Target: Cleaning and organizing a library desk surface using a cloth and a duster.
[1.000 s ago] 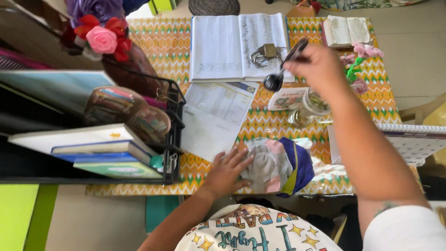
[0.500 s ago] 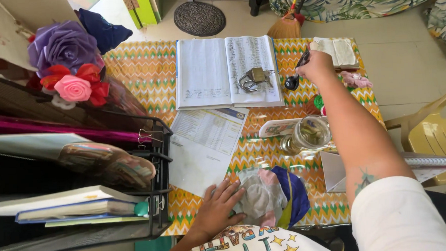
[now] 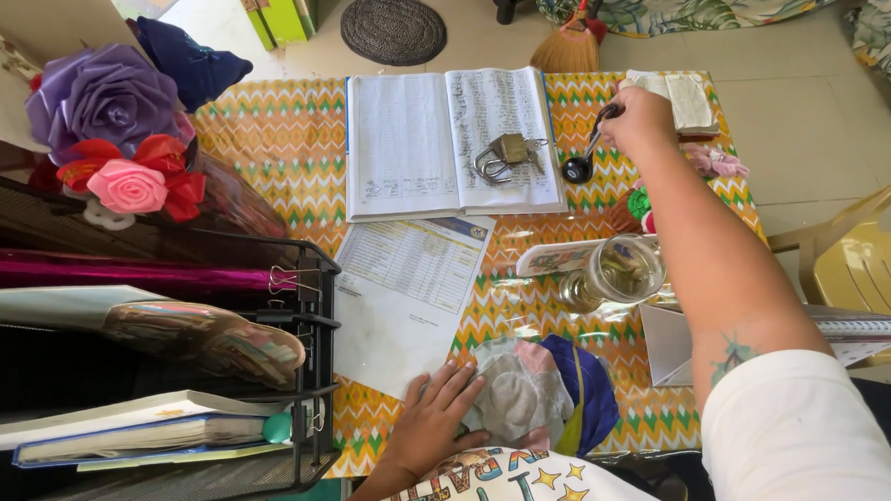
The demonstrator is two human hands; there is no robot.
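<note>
My right hand (image 3: 640, 117) is stretched out over the far right of the table and grips the handle of a small black magnifying glass (image 3: 579, 166), whose lens hangs by the right edge of an open ledger book (image 3: 411, 147). A metal padlock with keys (image 3: 506, 155) lies on the ledger's right page. My left hand (image 3: 435, 413) rests flat near the front edge, fingers spread on a crumpled clear plastic bag (image 3: 517, 398) beside a blue cloth (image 3: 587, 395). A printed sheet (image 3: 407, 292) lies between the ledger and my left hand.
A black mesh paper tray (image 3: 301, 387) with books and folders stands at the left. Fabric roses (image 3: 109, 115) rise behind it. A glass jar (image 3: 617, 271) lies under my right forearm. A small notebook (image 3: 684, 100), spiral notebook (image 3: 870, 327), yellow chair (image 3: 856, 253), broom (image 3: 572, 40) and round mat (image 3: 393, 27) surround the table.
My right hand carried the magnifying glass farther away and to the right, past the ledger's edge. My view tilted so more floor shows. My left hand stayed on the bag.
</note>
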